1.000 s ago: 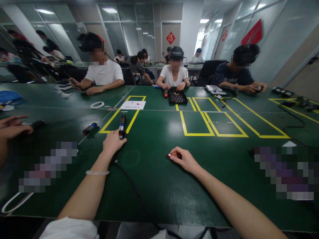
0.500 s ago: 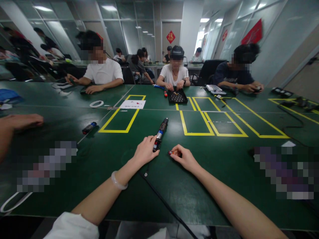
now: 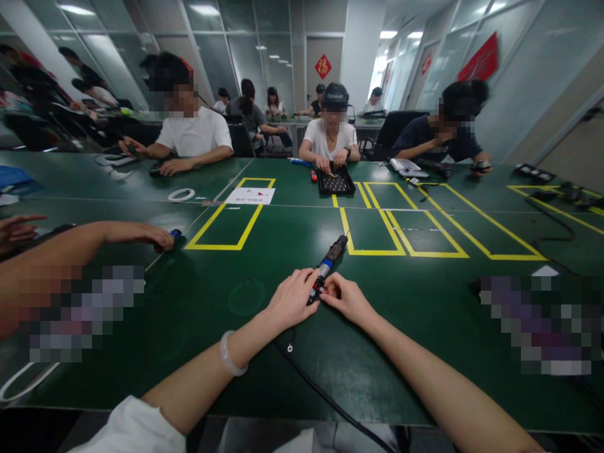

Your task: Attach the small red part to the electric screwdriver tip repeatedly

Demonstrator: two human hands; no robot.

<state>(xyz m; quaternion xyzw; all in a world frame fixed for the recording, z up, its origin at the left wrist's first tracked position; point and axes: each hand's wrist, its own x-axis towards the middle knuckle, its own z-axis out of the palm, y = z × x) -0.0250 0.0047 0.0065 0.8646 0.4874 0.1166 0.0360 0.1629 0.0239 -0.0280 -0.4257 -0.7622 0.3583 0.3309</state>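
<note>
My left hand [image 3: 295, 296] is closed around the rear end of a slim tool with a thin tip, which looks like an opened electric screwdriver [image 3: 333, 253]. Its body is black with a silver section and a blue band, and small red parts show at the rear. The tool lies slanted, tip pointing away to the right. My right hand [image 3: 350, 299] pinches a small red part [image 3: 325, 292] against the tool's rear; my fingers hide most of this part. A black cable [image 3: 311, 377] runs below the hands, with a small ring terminal [image 3: 290, 348] near it.
Yellow tape outlines [image 3: 377, 253] mark the green table [image 3: 425, 327]. A paper sheet [image 3: 251, 195] lies ahead. At left, a co-worker's arm [image 3: 132, 234] reaches to another blue-and-black piece [image 3: 175, 233]. Across the table, a person handles things at a black tray [image 3: 336, 182].
My left hand has brought the screwdriver rightward and turned it, so its rear now meets the red part in my right hand. The co-worker's arm has reached in from the left.
</note>
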